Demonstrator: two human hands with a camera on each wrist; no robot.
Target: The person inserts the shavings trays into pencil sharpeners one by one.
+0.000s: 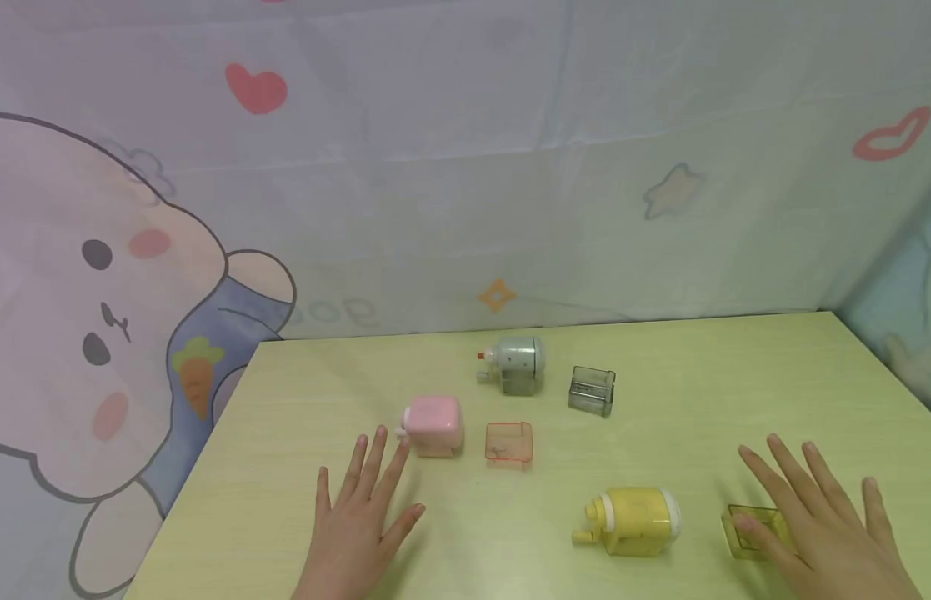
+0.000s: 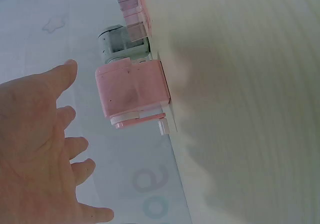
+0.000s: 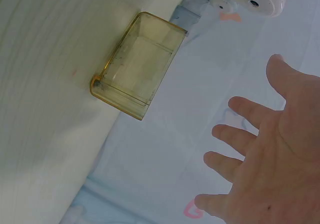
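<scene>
My left hand (image 1: 354,529) is spread, fingers straight, near the pink crank pencil sharpener (image 1: 433,423); it holds nothing. In the left wrist view a gap shows between its fingers and that sharpener. To the sharpener's right lies a clear pink-red shavings bin (image 1: 509,443). My right hand (image 1: 828,533), also spread and holding nothing, overlaps a clear yellow shavings bin (image 1: 743,550) in the head view, hiding part of it. The right wrist view shows this bin (image 3: 142,64) apart from the fingers. Left of it sits a yellow crank pencil sharpener (image 1: 636,521).
Farther back on the pale yellow table (image 1: 322,383) stands a grey-blue crank sharpener (image 1: 519,362), with a clear grey shavings bin (image 1: 593,389) to its right. A printed curtain (image 1: 450,208) hangs behind the table's back edge.
</scene>
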